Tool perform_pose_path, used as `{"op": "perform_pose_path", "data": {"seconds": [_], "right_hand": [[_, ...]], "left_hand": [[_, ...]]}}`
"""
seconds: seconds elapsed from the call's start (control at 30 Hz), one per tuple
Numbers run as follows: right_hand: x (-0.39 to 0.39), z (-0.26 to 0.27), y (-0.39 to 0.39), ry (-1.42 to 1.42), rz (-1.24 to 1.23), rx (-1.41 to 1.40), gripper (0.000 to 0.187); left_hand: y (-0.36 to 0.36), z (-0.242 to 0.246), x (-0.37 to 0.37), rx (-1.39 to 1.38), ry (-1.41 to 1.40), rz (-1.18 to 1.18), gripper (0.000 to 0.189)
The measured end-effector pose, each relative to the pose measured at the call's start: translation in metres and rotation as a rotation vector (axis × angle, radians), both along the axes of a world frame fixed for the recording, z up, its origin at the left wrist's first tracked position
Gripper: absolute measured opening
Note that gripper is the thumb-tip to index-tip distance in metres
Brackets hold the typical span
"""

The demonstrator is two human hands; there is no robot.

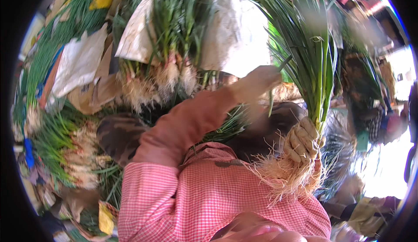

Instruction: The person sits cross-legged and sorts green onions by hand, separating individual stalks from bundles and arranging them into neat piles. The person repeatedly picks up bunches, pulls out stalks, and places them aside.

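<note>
My right hand [302,140], in a soiled pale glove, is closed around the lower stems of a bunch of green alliums [315,75], spring onions or green garlic. The leaves stand up above the fist, and a mass of pale roots [290,176] hangs below it in front of my chest. My left arm reaches across to the right. Blurred by motion, my left hand [263,78] pinches a dark green leaf [270,103], which sticks out on both sides of it, just left of the bunch.
Ahead, more rooted bunches [169,62] lie between white sheets [238,33]. A pile of alliums [81,157] lies at left beside my knee [120,137]. Loose leaves [232,124] lie between my legs. Other people [388,124] are at the far right.
</note>
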State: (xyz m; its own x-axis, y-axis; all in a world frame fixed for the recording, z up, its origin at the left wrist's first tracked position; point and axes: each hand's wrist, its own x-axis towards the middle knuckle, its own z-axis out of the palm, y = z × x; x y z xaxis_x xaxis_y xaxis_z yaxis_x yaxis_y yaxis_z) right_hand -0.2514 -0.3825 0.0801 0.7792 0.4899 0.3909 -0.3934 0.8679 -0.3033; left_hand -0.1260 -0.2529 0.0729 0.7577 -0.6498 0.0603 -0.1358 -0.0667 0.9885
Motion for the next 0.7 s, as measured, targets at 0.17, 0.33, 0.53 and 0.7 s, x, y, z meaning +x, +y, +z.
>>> {"op": "perform_pose_path", "data": {"seconds": [0.17, 0.33, 0.53, 0.7], "right_hand": [[-0.004, -0.005, -0.009, 0.089, -0.191, -0.208, 0.019], [-0.004, 0.0, -0.005, -0.007, -0.341, -0.732, 0.021], [-0.142, 0.016, -0.159, 0.116, -0.926, -1.745, 0.022], [-0.335, -0.053, -0.254, 1.165, -0.984, -2.22, 0.024]], "left_hand": [[0.146, 0.017, -0.036, 1.161, -0.406, -0.193, 0.033], [0.151, 0.044, -0.014, 1.049, -1.271, -0.131, 0.032], [0.056, 0.081, 0.004, 0.55, -0.806, -0.03, 0.03], [0.052, 0.064, -0.015, 0.621, -0.393, -0.133, 0.032]]}}
